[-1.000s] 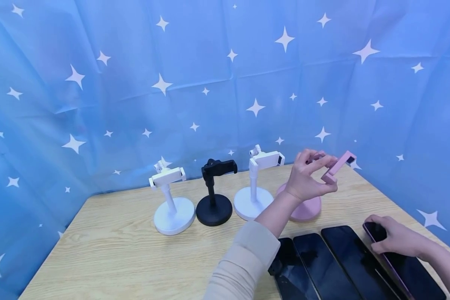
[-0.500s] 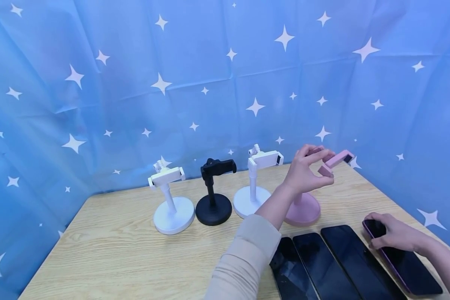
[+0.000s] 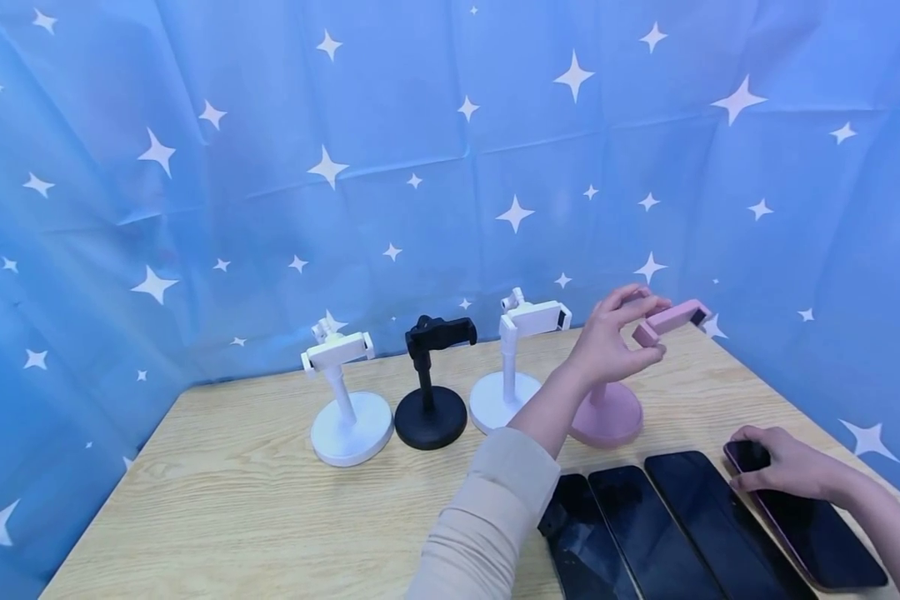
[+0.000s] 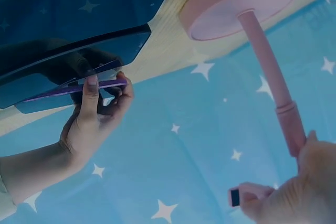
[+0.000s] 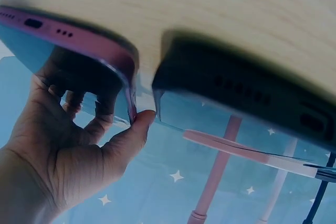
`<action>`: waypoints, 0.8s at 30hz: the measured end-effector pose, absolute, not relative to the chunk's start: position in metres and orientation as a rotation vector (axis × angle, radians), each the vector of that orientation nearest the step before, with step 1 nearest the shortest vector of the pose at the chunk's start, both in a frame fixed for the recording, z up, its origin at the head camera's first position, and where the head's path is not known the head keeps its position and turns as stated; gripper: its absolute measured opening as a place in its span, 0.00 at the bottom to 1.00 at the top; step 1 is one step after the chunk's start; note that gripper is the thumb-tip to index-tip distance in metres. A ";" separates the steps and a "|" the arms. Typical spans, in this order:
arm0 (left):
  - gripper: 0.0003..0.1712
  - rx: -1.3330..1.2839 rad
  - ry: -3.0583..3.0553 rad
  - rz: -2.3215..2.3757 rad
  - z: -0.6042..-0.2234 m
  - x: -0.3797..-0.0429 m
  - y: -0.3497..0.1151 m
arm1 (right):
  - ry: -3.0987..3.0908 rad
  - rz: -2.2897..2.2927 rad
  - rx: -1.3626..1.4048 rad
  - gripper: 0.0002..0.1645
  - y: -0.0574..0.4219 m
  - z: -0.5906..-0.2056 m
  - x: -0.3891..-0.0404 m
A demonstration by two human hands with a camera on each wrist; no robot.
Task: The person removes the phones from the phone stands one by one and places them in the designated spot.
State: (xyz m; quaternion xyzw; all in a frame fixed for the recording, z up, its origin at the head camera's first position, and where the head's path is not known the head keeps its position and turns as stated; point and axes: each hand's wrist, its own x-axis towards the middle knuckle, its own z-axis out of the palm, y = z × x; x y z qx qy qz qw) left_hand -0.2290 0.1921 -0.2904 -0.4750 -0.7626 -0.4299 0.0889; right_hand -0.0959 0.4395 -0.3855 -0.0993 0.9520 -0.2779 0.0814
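At the right of the table, my left hand (image 3: pixel 607 337) holds the clamp head of a pink phone stand (image 3: pixel 607 417) between thumb and fingers. The clamp (image 3: pixel 671 321) juts out past the fingertips, and the stand's round base is partly behind the wrist. My right hand (image 3: pixel 791 467) grips a purple-edged smartphone (image 3: pixel 817 533) across its upper part, thumb on one long side and fingers on the other. In the right wrist view this phone (image 5: pixel 105 51) is close to the table, screen facing the palm side. The left wrist view also shows the pink stem (image 4: pixel 268 61).
Three dark smartphones (image 3: pixel 645 517) lie side by side, left of the held one; the sleeve covers part of the leftmost. A white stand (image 3: pixel 348 425), a black stand (image 3: pixel 429 417) and another white stand (image 3: pixel 506 396) line up toward the back. Blue starry cloth (image 3: pixel 420 125) hangs behind.
The pink clamp has turned to lie more level, and its base has shifted slightly forward into view. The right hand's phone has moved a little, its far end slightly up-left in the head view.
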 end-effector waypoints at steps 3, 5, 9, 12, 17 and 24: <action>0.29 -1.432 -2.276 -1.337 -0.290 -0.230 0.191 | 2.840 -0.841 -0.322 0.18 0.437 -0.386 -0.097; 0.29 -1.443 -2.280 -1.388 -0.290 -0.230 0.190 | 2.850 -0.832 -0.335 0.16 0.436 -0.386 -0.098; 0.29 -1.447 -2.308 -1.475 -0.289 -0.229 0.190 | 2.878 -0.802 -0.308 0.15 0.434 -0.385 -0.099; 0.29 -1.429 -2.352 -1.495 -0.288 -0.228 0.189 | 2.900 -0.763 -0.243 0.16 0.431 -0.384 -0.099; 0.30 -1.414 -2.369 -1.545 -0.288 -0.229 0.188 | 2.931 -0.703 -0.146 0.19 0.427 -0.383 -0.101; 0.30 -1.383 -2.393 -1.563 -0.288 -0.228 0.188 | 2.939 -0.644 -0.042 0.20 0.425 -0.384 -0.102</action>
